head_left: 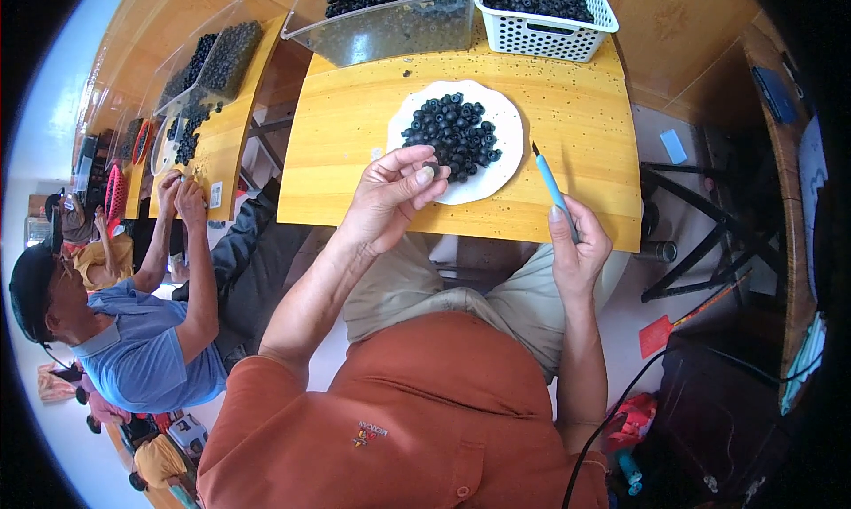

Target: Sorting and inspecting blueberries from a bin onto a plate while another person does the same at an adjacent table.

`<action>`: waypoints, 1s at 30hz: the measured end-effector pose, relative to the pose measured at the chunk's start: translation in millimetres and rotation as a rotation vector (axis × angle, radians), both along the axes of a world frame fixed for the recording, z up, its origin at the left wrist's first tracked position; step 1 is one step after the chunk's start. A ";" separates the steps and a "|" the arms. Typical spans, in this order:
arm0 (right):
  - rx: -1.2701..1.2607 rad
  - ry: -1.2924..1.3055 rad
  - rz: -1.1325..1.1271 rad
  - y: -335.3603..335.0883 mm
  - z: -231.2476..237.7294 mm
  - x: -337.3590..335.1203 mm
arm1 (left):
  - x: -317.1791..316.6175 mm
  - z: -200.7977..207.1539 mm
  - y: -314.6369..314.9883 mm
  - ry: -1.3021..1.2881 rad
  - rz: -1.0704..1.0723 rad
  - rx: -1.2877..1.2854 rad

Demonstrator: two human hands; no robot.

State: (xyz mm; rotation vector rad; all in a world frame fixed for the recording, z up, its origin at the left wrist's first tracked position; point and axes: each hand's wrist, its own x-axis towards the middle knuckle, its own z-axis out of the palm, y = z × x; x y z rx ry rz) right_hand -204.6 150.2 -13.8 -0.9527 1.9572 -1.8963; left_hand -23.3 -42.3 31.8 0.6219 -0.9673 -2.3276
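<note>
My left hand (pixel 399 194) is raised at the near edge of the white plate (pixel 503 124), thumb and fingertips pinched on a small dark bead (pixel 431 169), mostly covered by the fingers. A heap of similar black, round beads (pixel 452 128), some showing a hole or dimple, lies on the plate. To the right, over the table's near edge, my right hand (pixel 578 243) grips a slim, pen-like tool (pixel 550 183) with a light blue handle. Its dark, pointed tip slants up and left, apart from the bead and right of the plate.
The yellow wooden table (pixel 346 110) carries scattered dark specks. At its far side stand a clear bin (pixel 390 39) and a white perforated basket (pixel 541 35), both full of black beads. On the left, a person in blue (pixel 146 341) works at another table. A black cable (pixel 612 411) hangs at right.
</note>
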 end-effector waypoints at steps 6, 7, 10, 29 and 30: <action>-0.004 -0.008 0.000 2.5 1.2 2.3 | 3.6 -10.3 4.8 0.069 -0.011 0.136; -0.007 -0.043 -0.003 2.2 3.7 6.1 | 3.6 -11.7 6.1 0.075 -0.004 0.175; -0.001 -0.082 0.023 2.0 12.1 18.2 | 4.4 -14.4 8.0 0.089 0.016 0.236; -0.012 0.120 0.262 -17.8 28.8 53.3 | 1.9 -18.0 28.8 0.314 -0.023 0.358; -0.012 0.120 0.263 -17.8 29.0 53.4 | 2.0 -17.3 29.5 0.322 -0.027 0.360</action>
